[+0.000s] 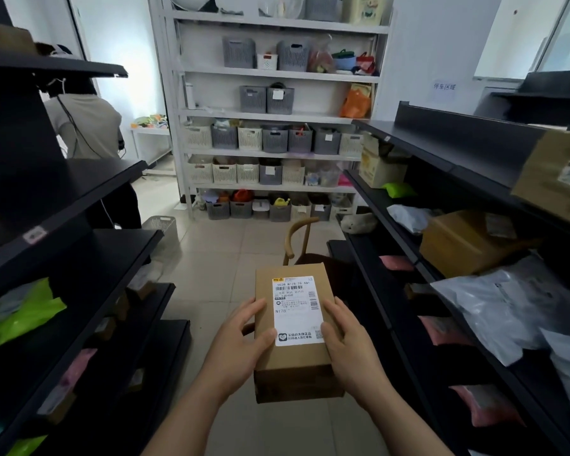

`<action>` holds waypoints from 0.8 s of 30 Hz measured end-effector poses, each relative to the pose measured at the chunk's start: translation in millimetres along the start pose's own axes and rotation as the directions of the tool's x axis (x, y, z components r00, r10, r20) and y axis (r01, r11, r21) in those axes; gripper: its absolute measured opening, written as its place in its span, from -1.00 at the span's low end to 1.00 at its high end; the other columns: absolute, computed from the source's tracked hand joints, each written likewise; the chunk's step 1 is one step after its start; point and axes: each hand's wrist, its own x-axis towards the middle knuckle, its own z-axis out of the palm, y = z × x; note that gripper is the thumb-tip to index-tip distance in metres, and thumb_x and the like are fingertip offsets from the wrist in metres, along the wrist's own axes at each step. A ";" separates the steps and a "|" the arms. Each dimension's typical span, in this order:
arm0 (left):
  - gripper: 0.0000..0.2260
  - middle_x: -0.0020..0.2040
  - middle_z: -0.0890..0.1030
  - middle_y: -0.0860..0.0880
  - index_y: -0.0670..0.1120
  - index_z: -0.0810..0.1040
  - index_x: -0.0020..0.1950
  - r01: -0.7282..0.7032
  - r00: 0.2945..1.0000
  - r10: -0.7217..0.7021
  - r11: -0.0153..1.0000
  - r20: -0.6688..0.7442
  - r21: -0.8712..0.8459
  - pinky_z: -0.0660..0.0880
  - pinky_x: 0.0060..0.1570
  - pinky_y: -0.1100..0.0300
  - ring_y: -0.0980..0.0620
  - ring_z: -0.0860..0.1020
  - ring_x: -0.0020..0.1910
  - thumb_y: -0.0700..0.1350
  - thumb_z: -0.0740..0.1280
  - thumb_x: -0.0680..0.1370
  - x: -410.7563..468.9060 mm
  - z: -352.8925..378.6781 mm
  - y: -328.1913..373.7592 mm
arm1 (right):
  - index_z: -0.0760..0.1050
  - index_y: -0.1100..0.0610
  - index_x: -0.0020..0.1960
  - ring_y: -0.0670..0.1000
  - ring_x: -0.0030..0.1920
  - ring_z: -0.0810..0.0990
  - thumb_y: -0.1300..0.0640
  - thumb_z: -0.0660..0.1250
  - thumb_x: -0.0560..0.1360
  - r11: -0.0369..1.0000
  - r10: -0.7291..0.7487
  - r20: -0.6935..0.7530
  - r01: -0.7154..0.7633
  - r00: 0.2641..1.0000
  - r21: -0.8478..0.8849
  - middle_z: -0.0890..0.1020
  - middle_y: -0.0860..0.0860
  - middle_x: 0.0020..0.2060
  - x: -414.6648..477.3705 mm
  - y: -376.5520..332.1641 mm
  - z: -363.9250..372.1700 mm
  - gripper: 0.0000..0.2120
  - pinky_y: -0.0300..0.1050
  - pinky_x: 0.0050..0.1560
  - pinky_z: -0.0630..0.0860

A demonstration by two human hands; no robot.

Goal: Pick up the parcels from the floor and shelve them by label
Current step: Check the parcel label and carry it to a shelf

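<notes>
I hold a brown cardboard parcel (293,360) at chest height over the aisle floor, its white shipping label (297,311) facing up. My left hand (241,347) grips its left side, thumb on the top face. My right hand (346,343) grips its right side, thumb touching the label's edge. Black shelves stand on both sides: the left shelving (79,264) carries green and pink bags, the right shelving (441,205) carries cardboard boxes, grey bags and pink bags.
A wooden chair (301,240) stands in the aisle just past the parcel. A white rack of baskets (277,153) closes the far end. A person (86,126) stands at the back left, and a plastic basket (165,232) sits on the floor by the left shelving.
</notes>
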 end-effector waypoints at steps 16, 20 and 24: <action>-0.51 0.40 0.30 0.26 0.12 0.36 0.42 -0.028 0.999 0.028 1.000 0.040 -0.002 0.54 0.10 0.15 0.06 0.43 0.28 -0.13 0.37 0.52 283.4 -46.0 -14.5 | 0.27 -0.09 0.45 -0.09 0.45 0.22 0.13 0.16 0.60 0.998 0.025 -0.019 -0.024 1.000 0.050 0.18 -0.13 0.50 268.0 -22.2 64.7 -0.57 -0.10 0.39 0.30; -0.51 0.42 0.30 0.25 0.13 0.36 0.41 -0.007 1.000 0.007 1.000 0.001 0.010 0.54 0.15 0.08 0.07 0.44 0.28 -0.12 0.38 0.52 340.8 -52.7 -24.8 | 0.29 -0.07 0.45 -0.10 0.44 0.24 0.15 0.17 0.60 1.000 -0.002 0.014 0.001 1.000 0.027 0.22 -0.14 0.48 331.7 -17.5 82.6 -0.57 -0.18 0.35 0.30; -0.51 0.41 0.32 0.24 0.11 0.38 0.41 -0.009 0.999 0.010 1.000 -0.044 0.024 0.55 0.13 0.09 0.08 0.46 0.24 -0.13 0.38 0.51 400.3 -56.0 -28.3 | 0.30 -0.05 0.44 -0.16 0.38 0.28 0.17 0.17 0.59 0.998 -0.058 0.059 0.057 0.997 0.020 0.25 -0.14 0.47 399.9 -15.1 94.3 -0.57 -0.24 0.31 0.32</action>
